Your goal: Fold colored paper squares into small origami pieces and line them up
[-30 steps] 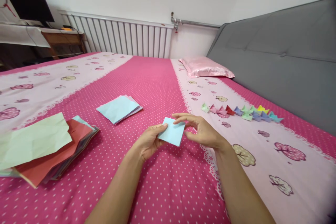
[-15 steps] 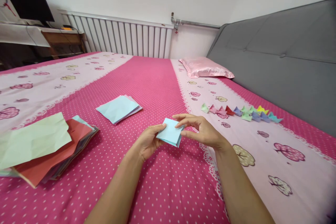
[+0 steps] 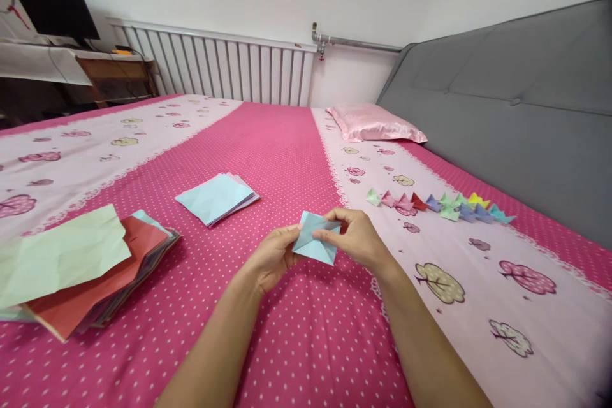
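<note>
Blue paper [image 3: 313, 241], part-folded, sits in mid-air nearer me & right of the square stack [image 3: 216, 197]; L hand [image 3: 268, 259] pinches its left corner, R hand [image 3: 357, 239] grips the top flap; I reckon w/o firm backing the crease may skew.

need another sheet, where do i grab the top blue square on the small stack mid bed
Pinch the top sheet of the small stack at its near corner, coming from the person's side. It lies flat, corner-first toward them; lower sheets fan out along the right edge, so that side might lift several. The left hand and right hand hold the folded blue piece.
</note>
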`<state>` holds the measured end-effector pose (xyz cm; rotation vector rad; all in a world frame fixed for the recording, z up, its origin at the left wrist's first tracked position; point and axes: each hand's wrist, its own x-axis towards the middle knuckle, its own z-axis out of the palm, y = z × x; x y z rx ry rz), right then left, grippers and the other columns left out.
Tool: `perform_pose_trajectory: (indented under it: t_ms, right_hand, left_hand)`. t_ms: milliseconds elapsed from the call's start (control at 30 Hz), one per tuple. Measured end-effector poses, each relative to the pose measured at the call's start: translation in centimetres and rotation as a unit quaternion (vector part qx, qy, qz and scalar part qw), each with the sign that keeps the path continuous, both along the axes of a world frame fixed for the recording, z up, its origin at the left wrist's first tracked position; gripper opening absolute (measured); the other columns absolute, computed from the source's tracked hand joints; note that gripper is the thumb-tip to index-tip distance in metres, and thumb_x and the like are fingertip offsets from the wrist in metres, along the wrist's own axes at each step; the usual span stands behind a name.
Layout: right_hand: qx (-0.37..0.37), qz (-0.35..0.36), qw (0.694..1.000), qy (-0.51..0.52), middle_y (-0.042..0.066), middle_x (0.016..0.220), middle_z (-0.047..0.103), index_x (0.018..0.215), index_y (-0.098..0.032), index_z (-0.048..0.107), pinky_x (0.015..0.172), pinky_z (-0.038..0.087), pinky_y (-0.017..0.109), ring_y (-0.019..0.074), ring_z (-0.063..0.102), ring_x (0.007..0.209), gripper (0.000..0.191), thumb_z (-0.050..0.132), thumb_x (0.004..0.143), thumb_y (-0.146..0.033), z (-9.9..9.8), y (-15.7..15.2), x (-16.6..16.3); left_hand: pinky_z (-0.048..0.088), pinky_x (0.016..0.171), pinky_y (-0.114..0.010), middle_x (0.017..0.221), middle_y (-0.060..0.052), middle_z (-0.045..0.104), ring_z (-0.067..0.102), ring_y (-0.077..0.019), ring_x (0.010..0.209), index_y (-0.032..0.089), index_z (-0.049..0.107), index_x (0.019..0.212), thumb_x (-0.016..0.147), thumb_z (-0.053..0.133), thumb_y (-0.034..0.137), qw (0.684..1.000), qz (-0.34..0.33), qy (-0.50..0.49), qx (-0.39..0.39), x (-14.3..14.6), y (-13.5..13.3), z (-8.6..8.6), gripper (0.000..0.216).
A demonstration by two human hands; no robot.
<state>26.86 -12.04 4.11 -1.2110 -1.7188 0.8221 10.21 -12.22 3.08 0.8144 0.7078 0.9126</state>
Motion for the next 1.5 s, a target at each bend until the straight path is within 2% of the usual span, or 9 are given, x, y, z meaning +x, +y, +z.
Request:
perform_pose_trajectory:
  t_ms: [133,367,533,833,967,1067,1167,1300,1500]
  right_hand:
    - [0.014,-0.062,0.998,0.001,0.000,0.067,0.061,0.070,-0.020,0.055,0.051,0.041,0.025,0.0135,0.053,0.057,0.023,0.071,0.063,-0.036,-0.2,0.0,-0.3]
    - [-0.052,-0.059,0.994,0.078,-0.001,0.063,0.062,0.090,-0.019,0.055,0.049,0.044,0.025,0.0136,0.056,0.052,0.040,0.073,0.059,-0.034,0.3,-0.4,-0.6]
    - [-0.099,-0.018,0.982,0.158,0.000,0.060,0.063,0.083,-0.017,0.061,0.053,0.047,0.027,0.0136,0.059,0.052,0.029,0.072,0.061,-0.033,0.5,-0.5,-0.2]
    - [-0.097,0.006,0.986,0.139,-0.002,0.054,0.061,0.095,-0.017,0.061,0.053,0.046,0.026,0.0119,0.057,0.051,0.027,0.062,0.073,-0.033,1.2,-0.7,0.7]
    - [-0.088,0.053,0.985,0.135,-0.001,0.061,0.063,0.102,-0.019,0.058,0.059,0.048,0.028,0.0124,0.059,0.057,0.027,0.056,0.079,-0.033,1.5,-0.8,0.8]
    - [-0.080,0.045,0.989,0.118,0.002,0.076,0.066,0.109,-0.020,0.056,0.066,0.048,0.029,0.0135,0.061,0.067,0.037,0.061,0.075,-0.032,1.2,-0.8,0.7]
    - [-0.070,0.015,0.994,0.078,0.005,0.083,0.066,0.095,-0.018,0.064,0.066,0.047,0.028,0.0150,0.061,0.072,0.032,0.069,0.067,-0.033,0.9,-0.7,0.2]
    - [-0.060,0.008,0.996,0.068,0.000,0.062,0.060,0.066,-0.016,0.063,0.053,0.041,0.024,0.0106,0.052,0.056,0.019,0.066,0.068,-0.034,1.0,-0.9,-0.5]
    - [-0.068,-0.013,0.994,0.086,-0.003,0.053,0.050,0.058,-0.016,0.058,0.046,0.033,0.022,0.0079,0.042,0.048,0.028,0.062,0.071,-0.040,1.0,-0.9,-0.9]
  left_hand:
    - [0.049,0.069,-0.025,0.085,-0.008,0.068,0.060,-0.0145,0.072,0.013,0.068,0.085,0.078,0.057,0.040,1.000,-0.001,-0.014,0.023,0.0,0.0,-0.1,0.030]
    - [0.044,0.067,-0.022,0.076,-0.007,0.069,0.059,-0.0128,0.065,0.011,0.069,0.088,0.071,0.067,0.033,0.991,-0.027,0.045,0.126,0.3,0.2,-0.6,0.028]
    - [0.044,0.065,-0.022,0.073,-0.007,0.069,0.059,-0.0118,0.061,0.011,0.069,0.089,0.073,0.065,0.032,0.993,-0.030,0.031,0.111,0.2,0.2,-0.5,0.027]
    - [0.044,0.064,-0.021,0.068,-0.007,0.068,0.059,-0.0118,0.061,0.010,0.070,0.082,0.068,0.070,0.031,0.998,-0.027,0.011,0.053,0.2,0.1,-0.1,0.025]
    - [0.043,0.063,-0.020,0.065,-0.006,0.067,0.057,-0.0108,0.059,0.010,0.070,0.075,0.069,0.069,0.032,0.998,-0.020,0.020,0.055,0.1,0.2,-0.1,0.023]
    - [0.042,0.064,-0.022,0.065,-0.005,0.066,0.057,-0.0113,0.059,0.011,0.069,0.077,0.071,0.067,0.033,0.996,-0.037,0.046,0.072,0.0,0.1,-0.1,0.024]
    - [0.042,0.067,-0.024,0.065,-0.005,0.065,0.057,-0.0124,0.061,0.011,0.069,0.076,0.072,0.065,0.036,0.990,-0.068,0.077,0.101,0.2,-0.1,-0.2,0.026]
    - [0.039,0.063,-0.022,0.059,-0.003,0.062,0.052,-0.0093,0.055,0.010,0.067,0.066,0.072,0.064,0.037,0.983,-0.085,0.104,0.127,0.3,-0.4,-0.3,0.028]
    - [0.041,0.064,-0.024,0.064,-0.006,0.065,0.056,-0.0112,0.057,0.010,0.067,0.069,0.072,0.064,0.039,0.986,-0.102,0.088,0.094,0.3,-0.3,-0.5,0.029]
